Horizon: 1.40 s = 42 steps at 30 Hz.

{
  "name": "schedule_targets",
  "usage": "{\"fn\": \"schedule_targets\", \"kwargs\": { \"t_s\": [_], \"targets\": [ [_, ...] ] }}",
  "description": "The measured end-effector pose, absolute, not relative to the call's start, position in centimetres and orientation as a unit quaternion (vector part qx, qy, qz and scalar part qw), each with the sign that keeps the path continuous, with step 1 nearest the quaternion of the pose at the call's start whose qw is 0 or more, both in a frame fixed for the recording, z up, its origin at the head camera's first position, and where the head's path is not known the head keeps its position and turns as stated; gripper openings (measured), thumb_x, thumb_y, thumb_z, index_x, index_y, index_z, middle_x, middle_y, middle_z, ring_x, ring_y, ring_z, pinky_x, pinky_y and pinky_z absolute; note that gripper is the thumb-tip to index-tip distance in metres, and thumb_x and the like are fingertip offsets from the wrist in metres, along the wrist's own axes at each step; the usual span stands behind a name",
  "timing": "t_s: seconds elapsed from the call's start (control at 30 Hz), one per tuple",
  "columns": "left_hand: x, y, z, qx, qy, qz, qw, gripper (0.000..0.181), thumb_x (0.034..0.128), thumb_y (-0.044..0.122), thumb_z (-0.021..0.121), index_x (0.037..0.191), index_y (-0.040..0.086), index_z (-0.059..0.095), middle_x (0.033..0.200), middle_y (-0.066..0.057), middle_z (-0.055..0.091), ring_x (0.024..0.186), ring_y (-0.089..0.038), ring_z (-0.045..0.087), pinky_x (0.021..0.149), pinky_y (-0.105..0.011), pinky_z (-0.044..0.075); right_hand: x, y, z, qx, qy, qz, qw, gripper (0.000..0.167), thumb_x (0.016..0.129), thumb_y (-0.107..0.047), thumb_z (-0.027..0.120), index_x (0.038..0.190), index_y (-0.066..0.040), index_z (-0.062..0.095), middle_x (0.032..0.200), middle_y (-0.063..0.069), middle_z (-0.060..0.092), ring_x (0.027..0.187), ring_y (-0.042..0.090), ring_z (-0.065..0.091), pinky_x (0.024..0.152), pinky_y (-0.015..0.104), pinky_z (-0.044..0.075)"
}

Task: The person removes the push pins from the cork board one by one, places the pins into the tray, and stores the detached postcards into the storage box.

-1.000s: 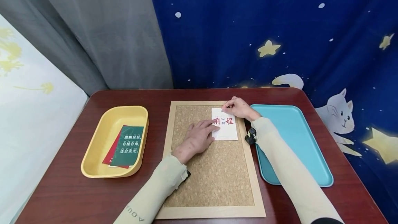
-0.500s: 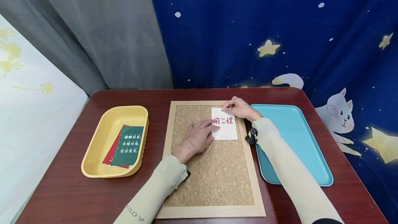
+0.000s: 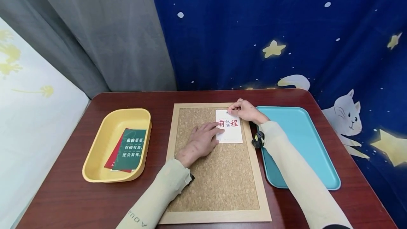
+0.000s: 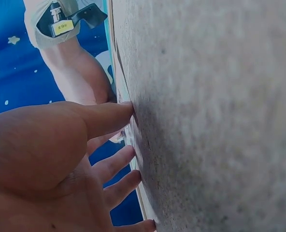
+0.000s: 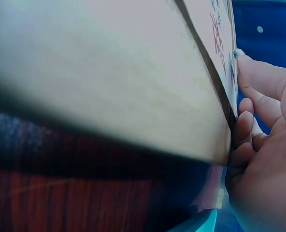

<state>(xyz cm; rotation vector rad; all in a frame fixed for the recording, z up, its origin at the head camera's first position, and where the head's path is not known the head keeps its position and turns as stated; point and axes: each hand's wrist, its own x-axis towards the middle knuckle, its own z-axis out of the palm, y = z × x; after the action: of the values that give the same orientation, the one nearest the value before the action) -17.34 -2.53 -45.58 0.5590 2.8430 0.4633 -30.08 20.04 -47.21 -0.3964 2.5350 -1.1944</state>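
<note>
A white card (image 3: 229, 135) with red characters lies at the upper right of a wood-framed cork board (image 3: 222, 179). My left hand (image 3: 201, 142) rests on the board with fingers spread, and its fingertips touch the card's left side. In the left wrist view the left thumb (image 4: 107, 118) and fingers lie against the surface. At the card's top edge my right hand (image 3: 246, 111) pinches a tiny pushpin (image 5: 238, 52) between thumb and index finger. Most of the pin is hidden by the fingertips. The right hand's other fingers curl near the board's frame in the right wrist view.
On the left stands a yellow basket (image 3: 92, 158) holding a green card (image 3: 130, 151) over a red card (image 3: 113, 154). A blue tray (image 3: 305, 144) lies to the right, under the right forearm. The reddish-brown table (image 3: 76, 200) backs onto curtains.
Hardly anything differs. Both hands keep their places on the card, and the right wrist has shifted very slightly to the right.
</note>
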Motion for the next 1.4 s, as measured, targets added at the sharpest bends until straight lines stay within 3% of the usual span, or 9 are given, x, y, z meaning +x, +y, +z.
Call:
{"fn": "schedule_targets", "kwargs": {
  "t_s": [0.5, 1.03, 1.4],
  "targets": [
    [-17.1, -2.6, -45.7, 0.192, 0.961, 0.169, 0.109, 0.043, 0.1059, 0.026, 0.061, 0.149, 0.025, 0.057, 0.167, -0.001, 0.039, 0.157, -0.026, 0.034, 0.126, -0.066, 0.026, -29.3, 20.4, -47.4, -0.132, 0.879, -0.434, 0.146, 0.017, 0.105, -0.018, 0.063, 0.112, -0.014, 0.077, 0.110, 0.008, 0.057, 0.096, 0.026, 0.047, 0.085, 0.037, 0.040],
    [-17.4, -2.6, -45.8, 0.185, 0.960, 0.175, 0.113, 0.045, 0.1059, 0.025, 0.061, 0.150, 0.026, 0.056, 0.169, 0.001, 0.037, 0.158, -0.025, 0.032, 0.128, -0.064, 0.024, -28.5, 21.0, -46.5, -0.115, 0.885, -0.437, 0.116, 0.017, 0.104, -0.023, 0.064, 0.113, -0.014, 0.076, 0.126, 0.009, 0.063, 0.108, 0.028, 0.052, 0.092, 0.040, 0.043],
    [-17.3, -2.6, -45.6, 0.187, 0.960, 0.177, 0.108, 0.044, 0.1055, 0.024, 0.061, 0.149, 0.026, 0.057, 0.168, 0.000, 0.039, 0.157, -0.025, 0.034, 0.127, -0.064, 0.025, -27.3, 21.2, -45.9, -0.132, 0.905, -0.398, 0.067, 0.014, 0.104, -0.016, 0.064, 0.106, -0.007, 0.075, 0.115, 0.010, 0.060, 0.102, 0.027, 0.053, 0.089, 0.039, 0.044]
  ]
}}
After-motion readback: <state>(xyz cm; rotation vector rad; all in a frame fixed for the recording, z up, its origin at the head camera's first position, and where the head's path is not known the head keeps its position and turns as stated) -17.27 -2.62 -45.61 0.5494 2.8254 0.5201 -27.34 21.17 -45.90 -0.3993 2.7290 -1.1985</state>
